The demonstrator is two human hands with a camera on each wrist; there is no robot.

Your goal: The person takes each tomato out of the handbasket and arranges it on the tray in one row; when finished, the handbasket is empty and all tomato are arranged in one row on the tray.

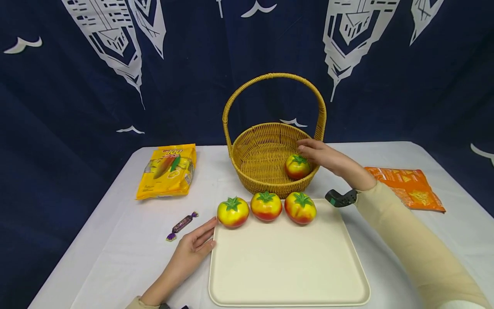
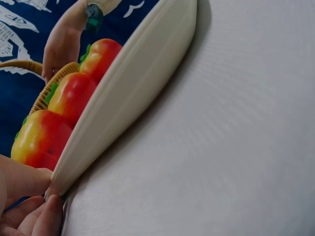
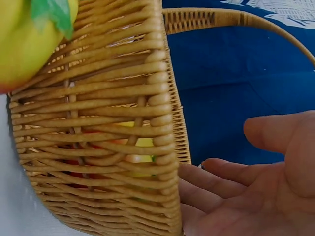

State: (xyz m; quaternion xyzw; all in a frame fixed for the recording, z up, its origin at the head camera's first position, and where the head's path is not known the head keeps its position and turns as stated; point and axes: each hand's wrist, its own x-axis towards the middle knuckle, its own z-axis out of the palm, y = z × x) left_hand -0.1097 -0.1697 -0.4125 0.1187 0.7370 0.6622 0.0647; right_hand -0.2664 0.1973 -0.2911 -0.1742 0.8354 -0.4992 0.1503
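Note:
Three red-and-yellow toy tomatoes [image 1: 266, 207] line the far edge of a cream tray [image 1: 289, 266]. My left hand [image 1: 194, 242] is at the tray's left side; in the left wrist view its thumb and fingers pinch the tray's rim [image 2: 123, 93]. A fourth toy tomato [image 1: 296, 167] lies inside the wicker basket [image 1: 258, 171], at the right of its bowl. Over the basket's right rim is my right hand [image 1: 322, 156], holding nothing. The right wrist view shows that palm [image 3: 256, 196] with loose fingers beside the rim; the tomato inside appears only through the weave.
A yellow candy bag [image 1: 167, 171] lies at the back left, with a purple wrapped candy [image 1: 182, 225] nearer. At the right is an orange snack bag [image 1: 411, 189], partly behind my forearm. The basket's tall handle [image 1: 275, 76] arches upward before a dark blue curtain [image 1: 193, 86].

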